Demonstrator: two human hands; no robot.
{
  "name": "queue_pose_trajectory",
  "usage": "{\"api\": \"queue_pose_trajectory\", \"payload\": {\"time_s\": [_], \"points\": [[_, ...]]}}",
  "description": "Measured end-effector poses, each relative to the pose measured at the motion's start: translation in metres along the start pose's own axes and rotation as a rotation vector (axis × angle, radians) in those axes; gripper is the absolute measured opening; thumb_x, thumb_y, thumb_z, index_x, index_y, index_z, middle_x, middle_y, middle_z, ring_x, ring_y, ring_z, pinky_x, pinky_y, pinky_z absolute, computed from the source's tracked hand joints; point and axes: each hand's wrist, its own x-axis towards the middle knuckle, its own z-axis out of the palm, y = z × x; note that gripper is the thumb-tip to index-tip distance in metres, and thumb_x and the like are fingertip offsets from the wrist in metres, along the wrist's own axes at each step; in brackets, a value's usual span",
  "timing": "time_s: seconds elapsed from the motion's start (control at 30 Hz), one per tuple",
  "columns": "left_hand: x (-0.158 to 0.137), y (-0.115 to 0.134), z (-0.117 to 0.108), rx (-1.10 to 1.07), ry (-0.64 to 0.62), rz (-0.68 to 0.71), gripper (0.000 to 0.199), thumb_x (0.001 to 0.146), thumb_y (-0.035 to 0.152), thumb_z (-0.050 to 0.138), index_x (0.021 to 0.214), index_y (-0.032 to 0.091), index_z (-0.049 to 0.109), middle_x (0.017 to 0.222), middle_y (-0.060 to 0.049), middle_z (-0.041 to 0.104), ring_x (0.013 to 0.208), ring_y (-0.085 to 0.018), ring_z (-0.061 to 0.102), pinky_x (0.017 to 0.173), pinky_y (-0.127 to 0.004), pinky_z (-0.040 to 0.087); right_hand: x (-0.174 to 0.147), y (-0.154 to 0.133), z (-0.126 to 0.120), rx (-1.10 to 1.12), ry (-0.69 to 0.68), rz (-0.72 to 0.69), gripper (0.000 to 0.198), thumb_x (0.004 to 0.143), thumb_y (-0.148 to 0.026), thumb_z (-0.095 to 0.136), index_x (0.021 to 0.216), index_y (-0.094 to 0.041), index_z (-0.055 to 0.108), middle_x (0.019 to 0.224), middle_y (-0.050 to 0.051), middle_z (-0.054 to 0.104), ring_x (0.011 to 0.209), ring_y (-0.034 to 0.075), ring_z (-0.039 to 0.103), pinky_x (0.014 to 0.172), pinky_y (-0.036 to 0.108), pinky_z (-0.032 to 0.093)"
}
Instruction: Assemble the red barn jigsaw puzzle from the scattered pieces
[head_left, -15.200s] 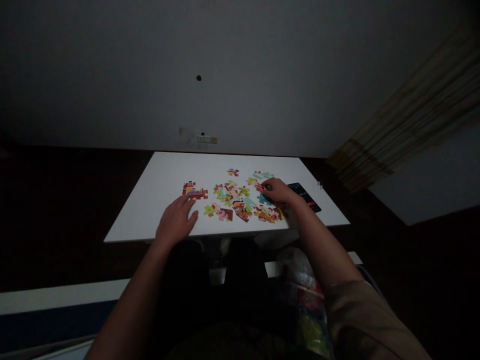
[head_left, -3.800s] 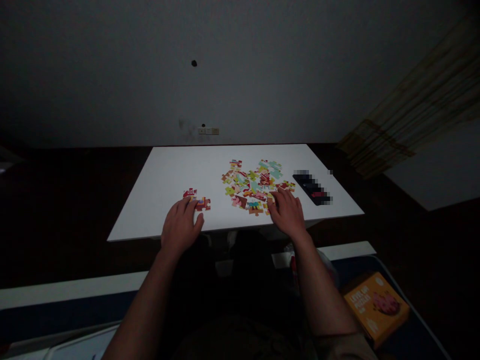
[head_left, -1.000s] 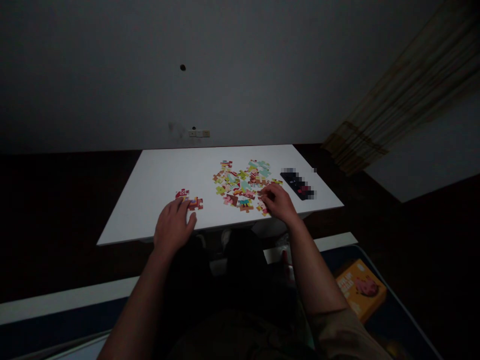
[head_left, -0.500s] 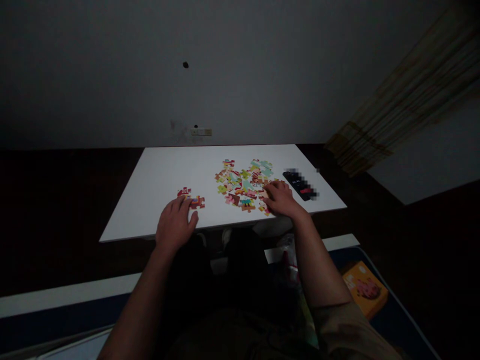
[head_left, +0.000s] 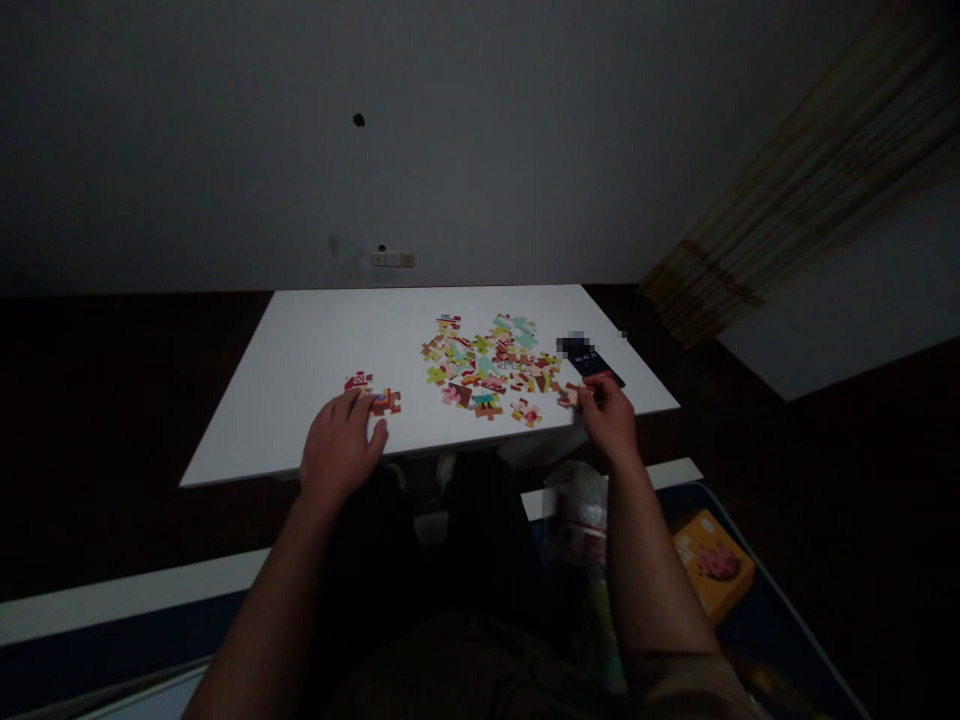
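On the white table, my left hand lies with its fingers stretched out, the fingertips touching a few joined red puzzle pieces. The hand partly covers them. My right hand pinches a light tan and brown puzzle piece near the table's front right, below the phone. Between my hands spreads a loose pile of colourful puzzle pieces, some overlapping. One pink and yellow piece lies at the pile's near edge.
A black phone showing a timer lies right of the pile. Beside my right forearm are a clear plastic bag and an orange box on a blue seat. A wall with a socket stands behind the table; a curtain hangs at right.
My right hand has moved right, away from the pile, and now pinches a puzzle piece near the phone. My left hand stays on the red pieces. The view has shifted slightly.
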Motion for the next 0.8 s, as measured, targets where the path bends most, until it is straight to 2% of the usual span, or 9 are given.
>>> {"api": "queue_pose_trajectory", "payload": {"time_s": [0.1, 0.27, 0.43, 0.63, 0.8], "points": [[0.0, -0.001, 0.001, -0.018, 0.003, 0.008, 0.047, 0.089, 0.036, 0.044, 0.131, 0.015, 0.048, 0.135, -0.014, 0.048, 0.122, -0.031, 0.043, 0.105, -0.049, 0.036, -0.008, 0.006, -0.004, -0.114, -0.01, 0.01, 0.028, 0.086, -0.041, 0.047, 0.102, -0.023, 0.061, 0.098, 0.012, 0.066, 0.089, 0.03, 0.059, 0.08, 0.047, 0.046], [0.0, 0.001, 0.001, -0.018, 0.002, -0.012, 0.047, 0.089, 0.035, 0.044, 0.132, 0.019, 0.048, 0.135, -0.012, 0.049, 0.123, -0.03, 0.043, 0.104, -0.048, 0.037, -0.019, -0.018, 0.007, -0.238, 0.008, -0.164, 0.019, 0.087, -0.034, 0.049, 0.091, -0.021, 0.063, 0.101, 0.011, 0.064, 0.101, 0.029, 0.053, 0.092, 0.047, 0.039], [0.0, 0.003, 0.0, 0.016, -0.015, -0.02, 0.047, 0.09, 0.036, 0.043, 0.132, 0.016, 0.048, 0.136, -0.013, 0.049, 0.124, -0.029, 0.043, 0.105, -0.046, 0.036, -0.042, -0.051, 0.026, -0.204, -0.151, -0.317, 0.019, 0.091, -0.032, 0.049, 0.098, -0.024, 0.064, 0.105, 0.006, 0.065, 0.103, 0.025, 0.053, 0.095, 0.042, 0.038], [-0.001, 0.003, -0.001, -0.004, -0.01, -0.042, 0.046, 0.088, 0.034, 0.045, 0.131, 0.018, 0.048, 0.136, -0.011, 0.049, 0.125, -0.03, 0.044, 0.106, -0.047, 0.036, -0.045, -0.069, 0.039, -0.251, -0.155, -0.318, 0.021, 0.092, -0.031, 0.048, 0.101, -0.025, 0.066, 0.108, 0.006, 0.065, 0.106, 0.026, 0.052, 0.096, 0.045, 0.038], [-0.003, 0.002, -0.004, -0.045, -0.022, -0.081, 0.051, 0.088, 0.034, 0.045, 0.136, 0.019, 0.04, 0.135, -0.012, 0.05, 0.124, -0.029, 0.045, 0.108, -0.046, 0.034, -0.043, -0.094, 0.047, -0.206, -0.267, -0.421, 0.027, 0.092, -0.034, 0.048, 0.113, -0.026, 0.063, 0.12, 0.005, 0.062, 0.114, 0.027, 0.049, 0.097, 0.046, 0.039]]}}
